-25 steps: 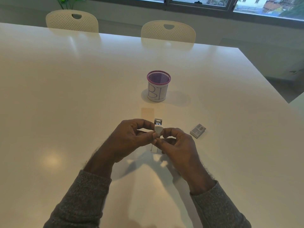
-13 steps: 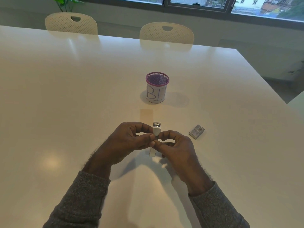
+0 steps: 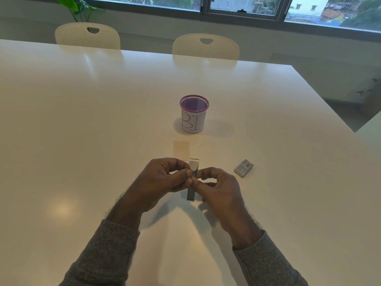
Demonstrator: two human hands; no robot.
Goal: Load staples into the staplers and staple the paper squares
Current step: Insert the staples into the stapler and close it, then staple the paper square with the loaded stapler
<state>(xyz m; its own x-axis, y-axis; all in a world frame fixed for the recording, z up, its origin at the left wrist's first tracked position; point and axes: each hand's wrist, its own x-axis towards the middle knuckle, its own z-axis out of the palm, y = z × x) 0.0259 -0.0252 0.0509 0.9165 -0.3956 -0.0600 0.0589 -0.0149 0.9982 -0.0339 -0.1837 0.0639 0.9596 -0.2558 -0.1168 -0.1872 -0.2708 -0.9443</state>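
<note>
We see a glossy white table (image 3: 103, 120). On it stands a mesh pen cup (image 3: 194, 114) with a purple rim and purple netting, wrapped in a white paper label bearing dark blue hand-drawn letters. Before it lies a pale cream paper square (image 3: 181, 149). Our small stapler (image 3: 194, 165) is white on top, with a grey metal part showing lower down. The staple box (image 3: 244, 168) is grey with a lighter printed patch. Both our sleeves (image 3: 107, 256) are heathered grey. The two chairs (image 3: 87, 36) are cream with a dotted perforation pattern, and the plant leaves (image 3: 68, 3) are bright green.
</note>
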